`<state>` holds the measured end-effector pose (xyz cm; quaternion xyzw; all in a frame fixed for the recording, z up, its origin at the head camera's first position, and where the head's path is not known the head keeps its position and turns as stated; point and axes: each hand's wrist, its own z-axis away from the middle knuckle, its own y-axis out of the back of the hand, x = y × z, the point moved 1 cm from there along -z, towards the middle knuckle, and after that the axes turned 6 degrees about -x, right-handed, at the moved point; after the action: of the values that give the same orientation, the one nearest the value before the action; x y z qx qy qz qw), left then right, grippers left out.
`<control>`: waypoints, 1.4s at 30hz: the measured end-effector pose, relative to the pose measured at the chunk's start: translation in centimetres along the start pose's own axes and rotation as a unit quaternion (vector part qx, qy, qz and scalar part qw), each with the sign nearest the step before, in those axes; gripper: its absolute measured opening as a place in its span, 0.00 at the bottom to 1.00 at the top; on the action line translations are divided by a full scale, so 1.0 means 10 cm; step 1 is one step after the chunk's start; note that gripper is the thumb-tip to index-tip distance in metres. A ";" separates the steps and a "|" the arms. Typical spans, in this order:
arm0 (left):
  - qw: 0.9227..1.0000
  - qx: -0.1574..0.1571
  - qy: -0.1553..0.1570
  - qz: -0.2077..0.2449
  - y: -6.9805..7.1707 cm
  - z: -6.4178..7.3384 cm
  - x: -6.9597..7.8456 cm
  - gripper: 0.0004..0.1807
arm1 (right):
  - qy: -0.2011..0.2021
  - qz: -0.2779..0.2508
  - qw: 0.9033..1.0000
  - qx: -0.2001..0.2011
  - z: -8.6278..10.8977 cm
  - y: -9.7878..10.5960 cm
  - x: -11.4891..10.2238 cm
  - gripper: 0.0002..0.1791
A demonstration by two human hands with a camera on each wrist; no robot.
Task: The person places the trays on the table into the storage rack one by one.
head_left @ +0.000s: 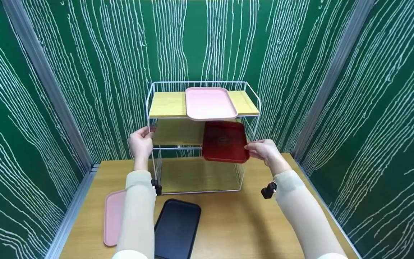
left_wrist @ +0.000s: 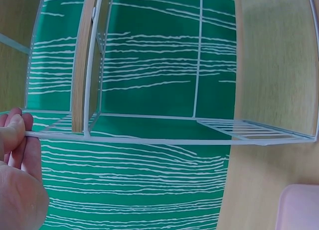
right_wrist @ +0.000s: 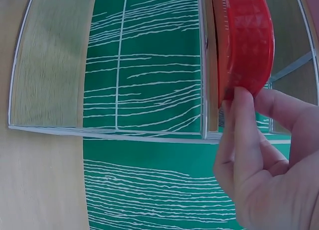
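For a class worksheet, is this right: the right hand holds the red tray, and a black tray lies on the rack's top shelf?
The colour is wrong: the head view shows a pink tray on the rack's top shelf. The right hand does hold the red tray.

Room left of red tray (head_left: 225, 142), seemingly

From the head, we are looking forward and down, from farther back, at the whole wire rack (head_left: 167, 104). From each wrist, we are peering into its front from close by, turned sideways, opposite ways. Both wrist views are sharing its bottom shelf (head_left: 196, 176); head and right wrist, the red tray (head_left: 225, 151).
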<state>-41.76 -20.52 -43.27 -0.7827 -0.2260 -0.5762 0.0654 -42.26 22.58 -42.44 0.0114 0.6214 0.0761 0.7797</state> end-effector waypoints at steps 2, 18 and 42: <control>1.000 -0.001 0.001 0.001 0.00 -0.01 0.00 0.14 | 0.012 -0.001 1.000 0.012 0.00 -0.01 0.00 0.19; 1.000 -0.002 0.009 0.004 0.01 0.02 -0.01 0.15 | 0.132 0.023 0.991 0.024 0.05 -0.15 0.18 0.27; 1.000 -0.009 0.014 0.007 0.01 0.02 -0.01 0.15 | 0.344 0.052 0.923 0.164 0.30 -0.39 0.88 0.39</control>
<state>-41.53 -20.54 -43.38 -0.7768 -0.2147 -0.5884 0.0653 -37.06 20.10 -50.71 0.1441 0.8539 0.0126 0.5000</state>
